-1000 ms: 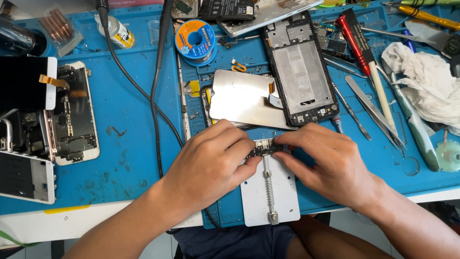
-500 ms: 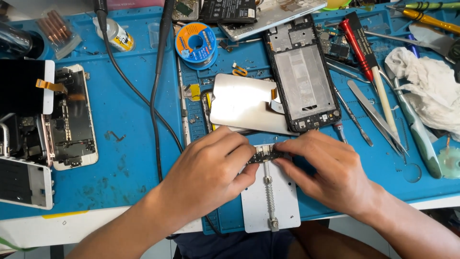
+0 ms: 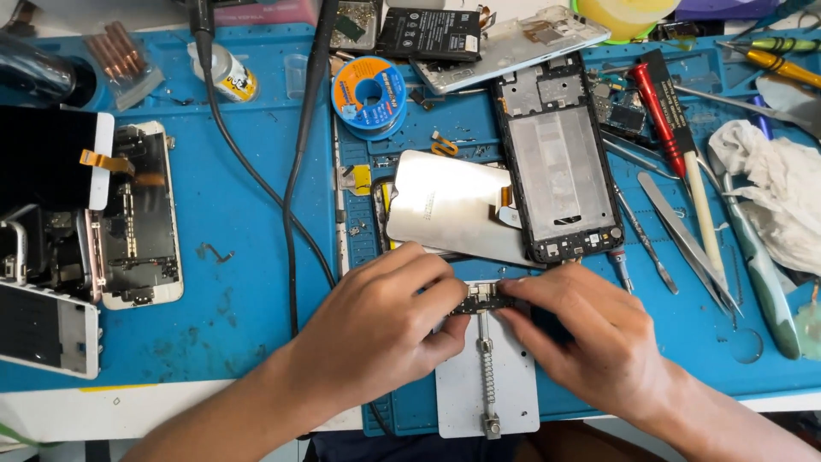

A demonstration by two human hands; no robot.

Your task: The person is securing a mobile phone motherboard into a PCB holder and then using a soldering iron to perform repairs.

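Both my hands meet over a small dark circuit board [image 3: 483, 299] at the top of a white metal board holder [image 3: 487, 389] with a spring rail. My left hand [image 3: 385, 325] pinches the board's left end with fingers and thumb. My right hand [image 3: 590, 334] grips its right end. Just beyond the hands lie a silvery phone back panel [image 3: 453, 205] and an open phone frame [image 3: 560, 162]. The holder's upper jaws are mostly hidden under my fingers.
A blue work mat [image 3: 248, 282] covers the bench. Opened phones [image 3: 137, 214] lie at the left, black cables [image 3: 291, 171] cross the middle, a solder spool [image 3: 369, 94] sits at the back. Tweezers [image 3: 676, 231], a red screwdriver [image 3: 658, 111] and a white cloth [image 3: 774, 192] lie at the right.
The view has shifted slightly. Both hands stay on the small board over the holder, with only small finger movements.
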